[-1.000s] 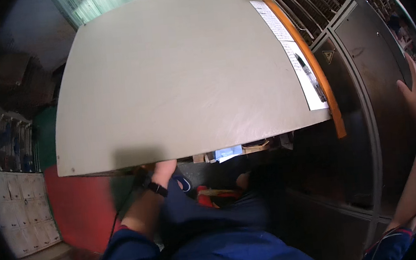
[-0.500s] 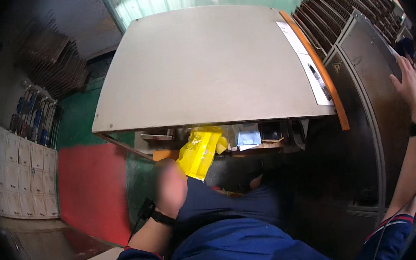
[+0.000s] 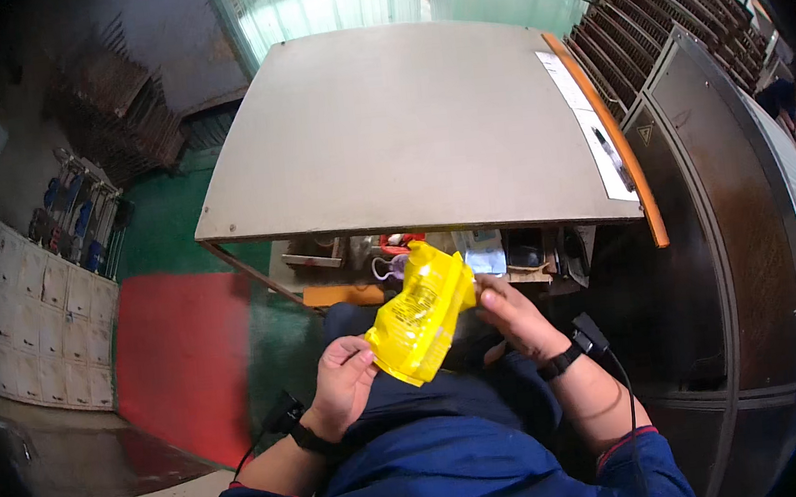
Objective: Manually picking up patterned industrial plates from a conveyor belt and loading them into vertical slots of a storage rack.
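Observation:
A shiny yellow plastic packet [image 3: 420, 315] with dark print hangs tilted above my lap, in front of the table's lower shelf. My left hand [image 3: 345, 382] pinches its lower left corner between thumb and fingers. On the packet's upper right edge is my right hand [image 3: 516, 317], its fingertips closed at that edge and partly hidden. Both wrists wear black bands with small devices attached.
A large grey table [image 3: 407, 129] stands before me, with papers and a pen [image 3: 605, 147] along its right side beside an orange strip [image 3: 610, 130]. The shelf below holds a purple mug [image 3: 392, 267] and other items. A dark metal cabinet [image 3: 736, 162] stands right, pale lockers [image 3: 39, 308] left.
My right hand has come from the metal cabinet at the right to the packet's edge. My left hand and the packet have shifted slightly right. The purple mug is now visible.

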`<state>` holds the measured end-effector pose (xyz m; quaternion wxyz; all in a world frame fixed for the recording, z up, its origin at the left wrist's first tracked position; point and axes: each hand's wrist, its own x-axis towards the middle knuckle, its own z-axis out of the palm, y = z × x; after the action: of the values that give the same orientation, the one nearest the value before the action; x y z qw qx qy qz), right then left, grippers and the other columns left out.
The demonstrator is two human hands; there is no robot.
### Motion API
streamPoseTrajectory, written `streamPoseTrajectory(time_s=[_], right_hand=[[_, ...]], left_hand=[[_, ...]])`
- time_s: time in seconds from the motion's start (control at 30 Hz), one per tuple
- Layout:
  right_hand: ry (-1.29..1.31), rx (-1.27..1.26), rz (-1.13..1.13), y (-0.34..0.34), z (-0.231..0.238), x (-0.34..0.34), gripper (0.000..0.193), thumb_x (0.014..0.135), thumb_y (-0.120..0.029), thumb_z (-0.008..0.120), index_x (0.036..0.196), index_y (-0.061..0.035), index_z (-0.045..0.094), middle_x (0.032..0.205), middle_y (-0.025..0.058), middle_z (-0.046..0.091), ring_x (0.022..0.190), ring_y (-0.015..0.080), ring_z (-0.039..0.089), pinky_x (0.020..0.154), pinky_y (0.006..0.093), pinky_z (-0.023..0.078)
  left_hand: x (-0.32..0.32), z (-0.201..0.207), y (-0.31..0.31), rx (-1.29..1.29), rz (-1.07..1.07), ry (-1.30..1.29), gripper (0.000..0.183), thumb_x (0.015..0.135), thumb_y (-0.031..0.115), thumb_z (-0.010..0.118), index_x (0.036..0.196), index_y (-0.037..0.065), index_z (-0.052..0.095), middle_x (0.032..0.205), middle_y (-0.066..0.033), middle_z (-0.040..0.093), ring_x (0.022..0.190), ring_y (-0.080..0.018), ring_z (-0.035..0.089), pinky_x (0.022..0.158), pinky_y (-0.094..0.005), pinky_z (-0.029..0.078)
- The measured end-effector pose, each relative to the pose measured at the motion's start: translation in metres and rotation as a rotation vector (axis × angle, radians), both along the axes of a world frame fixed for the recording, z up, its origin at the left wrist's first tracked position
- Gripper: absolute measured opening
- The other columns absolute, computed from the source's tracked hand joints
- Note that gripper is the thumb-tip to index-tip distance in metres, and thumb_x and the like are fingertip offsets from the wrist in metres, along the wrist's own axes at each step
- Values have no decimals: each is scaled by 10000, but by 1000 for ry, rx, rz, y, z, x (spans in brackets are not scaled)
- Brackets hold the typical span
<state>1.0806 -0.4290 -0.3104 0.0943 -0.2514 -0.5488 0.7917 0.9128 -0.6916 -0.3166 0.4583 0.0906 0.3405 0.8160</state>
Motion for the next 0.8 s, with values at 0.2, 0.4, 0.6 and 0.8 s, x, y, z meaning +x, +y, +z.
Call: streamPoseTrajectory(time_s=[0.2,0.4,0.6,0.8], right_hand=[[230,-386,-30,-6,19,-22,500,955,-251,696,1362,-27,512,1277,79,634,1158,198,614,1016,359,471],[255,-236,-237,-6,46,-14,347,929,-120,707,1240,-22,590,1159,77,688,1050,191,667,950,326,513],[303,-244,-189,2,71,-8,464,955,-258,665,1336,-43,510,1201,91,649,1106,220,637,981,350,495],[311,-121,-55,36,71,8,584,973,-372,633,1405,-18,464,1145,113,674,1083,168,623,944,328,511]], left_hand=[[7,11,-9,-111,-47,236,223,937,-99,571,1115,35,586,1129,-107,669,1053,-191,642,964,-335,506],[5,32,-4,-348,-202,339,155,959,-23,616,1101,21,571,999,-84,686,926,-145,660,838,-286,532],[5,47,6,-383,-238,432,83,967,6,624,1042,-1,588,922,-77,691,855,-144,670,803,-282,546],[-7,61,9,-348,-245,548,127,957,-17,604,1081,4,584,964,-67,680,884,-127,650,810,-273,521]])
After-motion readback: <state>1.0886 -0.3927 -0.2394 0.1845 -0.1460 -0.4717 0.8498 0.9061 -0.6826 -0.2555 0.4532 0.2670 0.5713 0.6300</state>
